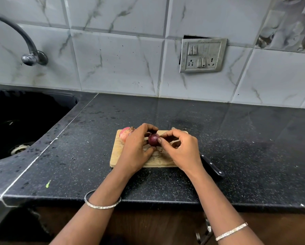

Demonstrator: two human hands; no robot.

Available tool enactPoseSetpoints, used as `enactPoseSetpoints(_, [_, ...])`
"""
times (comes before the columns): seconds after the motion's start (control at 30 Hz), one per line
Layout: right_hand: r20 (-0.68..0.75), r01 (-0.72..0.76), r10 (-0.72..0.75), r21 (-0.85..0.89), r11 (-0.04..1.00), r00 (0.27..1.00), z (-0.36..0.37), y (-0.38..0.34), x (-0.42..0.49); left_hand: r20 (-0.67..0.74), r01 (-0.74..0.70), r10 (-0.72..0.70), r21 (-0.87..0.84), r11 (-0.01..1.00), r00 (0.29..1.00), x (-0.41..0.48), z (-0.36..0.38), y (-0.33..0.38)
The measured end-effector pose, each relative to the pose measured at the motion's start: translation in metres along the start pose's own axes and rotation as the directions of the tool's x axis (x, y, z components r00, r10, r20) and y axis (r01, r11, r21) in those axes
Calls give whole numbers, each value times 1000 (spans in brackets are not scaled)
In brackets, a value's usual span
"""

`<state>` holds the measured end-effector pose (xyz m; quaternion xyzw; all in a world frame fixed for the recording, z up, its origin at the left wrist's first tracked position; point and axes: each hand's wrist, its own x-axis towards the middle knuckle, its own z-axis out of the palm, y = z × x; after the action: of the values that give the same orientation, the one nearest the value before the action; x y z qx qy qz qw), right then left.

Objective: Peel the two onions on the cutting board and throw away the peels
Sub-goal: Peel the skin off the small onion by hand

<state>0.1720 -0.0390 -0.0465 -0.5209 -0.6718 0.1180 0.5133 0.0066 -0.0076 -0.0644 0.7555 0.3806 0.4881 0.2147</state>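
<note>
A small wooden cutting board (115,157) lies on the black counter. Over it my left hand (136,149) grips a dark purple onion (153,139) with curled fingers and thumb. From the right, my right hand (181,149) pinches at the onion's side with thumb and fingertips. A second onion (125,134), pale pink with its dry skin on, rests at the board's far left corner, partly hidden behind my left hand. Loose peel scraps (158,153) lie on the board between my hands.
A black-handled knife (212,166) lies on the counter to the right of the board, its blade hidden under my right hand. A dark sink (15,124) with a tap (30,55) is at the left. A switch panel (202,55) sits on the tiled wall.
</note>
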Motion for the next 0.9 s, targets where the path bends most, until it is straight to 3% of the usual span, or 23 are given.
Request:
enactPoseSetpoints(0.3, [27, -79, 78, 17, 997, 997, -2, 4, 2, 5, 1, -1, -3, 1000, 1000, -1, -1, 2])
enactPoseSetpoints(0.53, [-35, -115, 115, 10, 993, 993, -2, 11, 5, 10, 20, -19, -25, 999, 1000, -1, -1, 1])
enactPoseSetpoints(0.9, [31, 5, -7, 93, 996, 999, -2, 2, 2, -13, -10, 9, -41, 999, 1000, -1, -1, 2])
